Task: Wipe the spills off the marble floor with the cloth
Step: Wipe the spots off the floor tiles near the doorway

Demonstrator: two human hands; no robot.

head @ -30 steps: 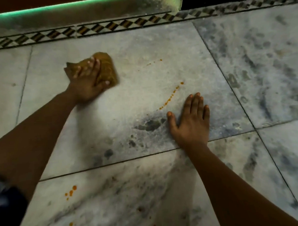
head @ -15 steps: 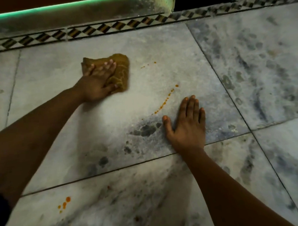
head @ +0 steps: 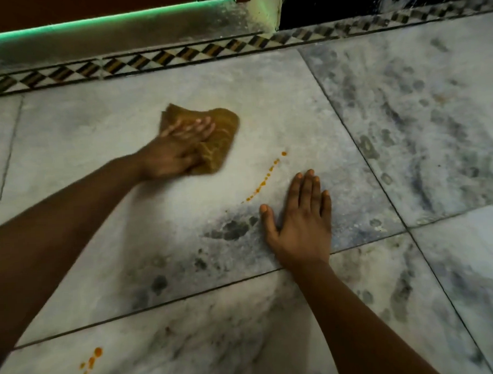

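on marble floor (head: 278, 106): left hand (head: 173, 153) presses cloth (head: 217, 137)

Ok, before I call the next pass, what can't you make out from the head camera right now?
- Floor under the cloth: covered, so any spill there is hidden.
- Left hand: motion-blurred; its fingers lie over the cloth, exact hold unclear.
- Floor under the right hand: hidden by the flat palm, beside the orange drip trail.
- Orange drops by the bottom edge: floor further toward the person is cut off by the frame.
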